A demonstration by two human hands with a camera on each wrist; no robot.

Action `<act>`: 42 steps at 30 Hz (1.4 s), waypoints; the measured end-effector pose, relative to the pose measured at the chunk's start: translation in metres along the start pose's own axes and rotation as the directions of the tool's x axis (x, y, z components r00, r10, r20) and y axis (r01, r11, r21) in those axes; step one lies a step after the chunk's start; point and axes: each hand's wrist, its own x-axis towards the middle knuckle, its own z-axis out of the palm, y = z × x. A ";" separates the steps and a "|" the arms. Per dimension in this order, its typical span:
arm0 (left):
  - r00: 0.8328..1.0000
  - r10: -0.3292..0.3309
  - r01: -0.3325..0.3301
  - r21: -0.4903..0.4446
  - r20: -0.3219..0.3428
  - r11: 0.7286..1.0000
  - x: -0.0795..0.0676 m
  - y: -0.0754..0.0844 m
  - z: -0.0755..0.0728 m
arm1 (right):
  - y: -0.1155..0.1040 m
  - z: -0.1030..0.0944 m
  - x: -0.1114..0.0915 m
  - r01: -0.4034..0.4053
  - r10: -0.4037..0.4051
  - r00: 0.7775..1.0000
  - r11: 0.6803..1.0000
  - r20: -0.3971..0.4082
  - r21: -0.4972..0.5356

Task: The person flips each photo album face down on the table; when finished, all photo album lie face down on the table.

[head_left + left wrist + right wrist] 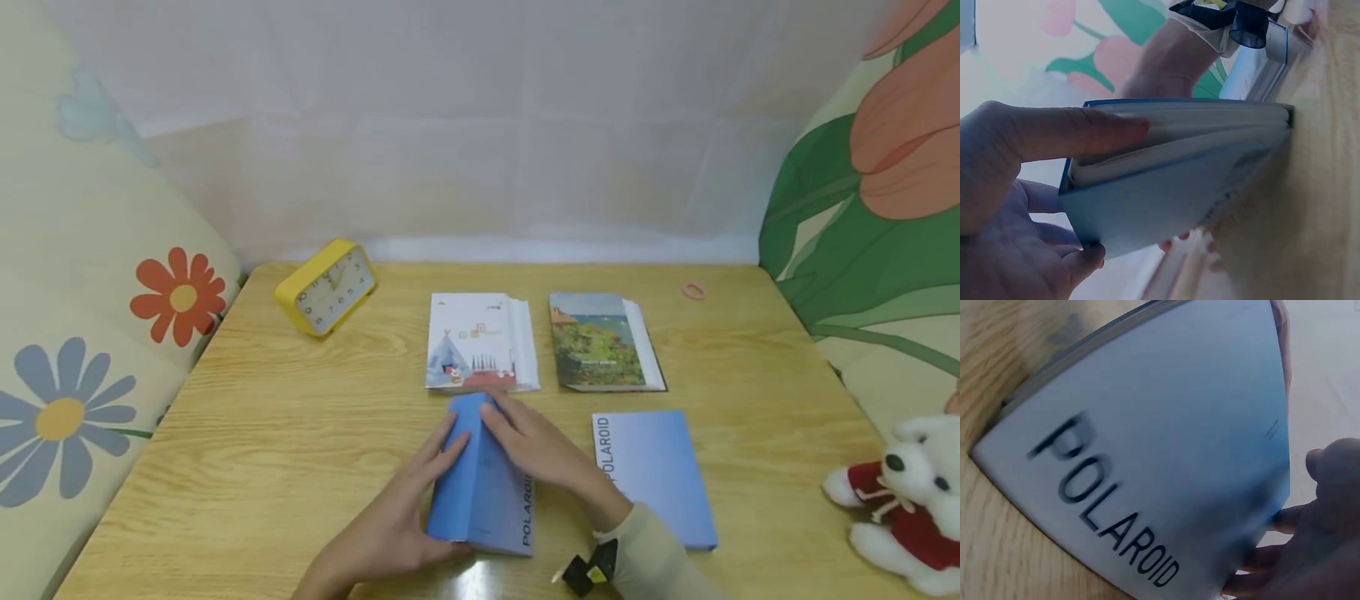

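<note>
Blue album (pixel 501 496): tilted up on edge on the tabletop (pixel 225 442), between both hands
Left hand (pixel 397 517): grips the near end, thumb against the page edges
Right hand (pixel 536 442): holds the far end
Album step: probably turning or positioning
Next album move: likely calls for an even grip while lowering, clear of the second blue album (pixel 660 483)

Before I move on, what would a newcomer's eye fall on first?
Probably the blue POLAROID book held between left grip and right grip, low centre in the head view. Next, the yellow clock, far left on the table, then the white plush toy in red at that view's right edge.
</note>
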 end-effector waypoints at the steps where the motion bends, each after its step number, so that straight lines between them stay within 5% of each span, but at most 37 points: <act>1: 1.000 0.005 -0.005 0.003 0.002 1.000 0.002 0.003 0.000 | 0.000 -0.002 0.000 -0.006 0.006 1.000 0.998 0.002 0.055; 8: 0.993 0.116 -0.116 0.083 0.001 0.990 0.017 0.024 0.007 | 0.003 -0.013 -0.001 -0.040 0.054 0.998 0.947 -0.034 0.317; 12: 0.980 0.200 -0.197 0.131 -0.007 0.972 0.025 0.031 0.016 | 0.006 -0.018 -0.002 -0.034 0.068 0.994 0.928 -0.081 0.370; 19: 0.971 0.235 -0.226 0.142 -0.049 0.964 0.030 0.033 0.025 | 0.008 -0.025 -0.005 -0.023 0.066 0.992 0.925 -0.103 0.378; 24: 0.985 0.123 -0.131 -0.058 -0.119 0.990 0.030 0.025 0.039 | 0.008 -0.026 -0.007 -0.039 0.092 0.988 0.923 -0.123 0.383; 26: 0.990 0.051 -0.073 -0.168 -0.130 0.983 0.028 0.019 0.048 | 0.007 -0.025 -0.008 -0.039 0.093 0.988 0.923 -0.125 0.382; 30: 0.994 0.025 -0.055 -0.283 -0.109 0.958 0.023 0.007 0.064 | 0.004 -0.017 -0.012 -0.005 0.059 0.988 0.933 -0.139 0.359; 33: 0.995 0.019 -0.049 -0.299 -0.100 0.953 0.023 0.004 0.072 | 0.002 -0.014 -0.017 0.012 0.045 0.987 0.939 -0.157 0.343; 37: 0.994 -0.063 0.039 -0.248 -0.089 0.968 0.027 0.005 0.076 | -0.001 -0.014 -0.020 0.014 0.049 0.984 0.939 -0.174 0.344; 42: 0.993 -0.063 0.040 -0.216 -0.097 0.976 0.033 0.003 0.078 | 0.000 -0.022 -0.019 0.005 0.067 0.985 0.912 -0.160 0.411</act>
